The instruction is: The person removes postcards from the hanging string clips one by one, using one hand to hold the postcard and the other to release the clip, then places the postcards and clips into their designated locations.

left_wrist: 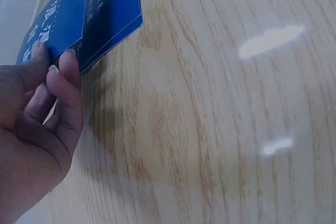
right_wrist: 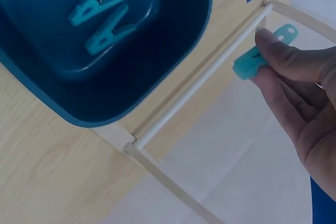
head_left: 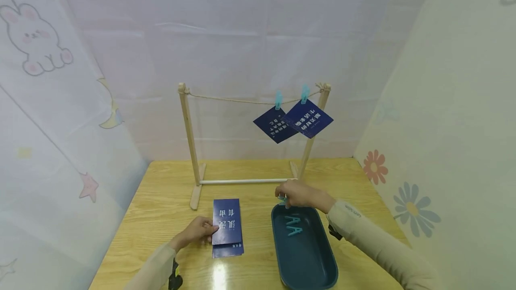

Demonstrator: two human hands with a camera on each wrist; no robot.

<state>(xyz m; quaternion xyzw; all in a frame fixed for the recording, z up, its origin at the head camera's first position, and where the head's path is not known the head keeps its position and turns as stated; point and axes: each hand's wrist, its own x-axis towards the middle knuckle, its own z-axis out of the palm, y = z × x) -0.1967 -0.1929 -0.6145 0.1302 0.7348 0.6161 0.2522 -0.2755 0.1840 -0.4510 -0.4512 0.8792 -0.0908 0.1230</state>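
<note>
My left hand (head_left: pixel 196 231) pinches the edge of a dark blue card (head_left: pixel 226 232) with white characters, thumb on its face. More blue cards (head_left: pixel 228 251) lie under it on the table, their near edges showing. In the left wrist view the pinched card (left_wrist: pixel 62 17) is lifted at an angle from the one below. Over the far end of a dark teal bin (head_left: pixel 307 276), my right hand (head_left: pixel 297 193) holds a turquoise clothespin (right_wrist: pixel 249 64) between thumb and fingers. Two more clothespins (head_left: pixel 293 226) lie inside the bin.
Behind the bin stands a wooden frame (head_left: pixel 189 135) with a string (head_left: pixel 230 99) tied across its top. Two clothespins hold two blue cards (head_left: pixel 308 119) on the string's right half, overlapping in the head view. A white rod (head_left: pixel 247 181) joins the frame's feet. Printed curtains surround the wooden table (head_left: pixel 161 191).
</note>
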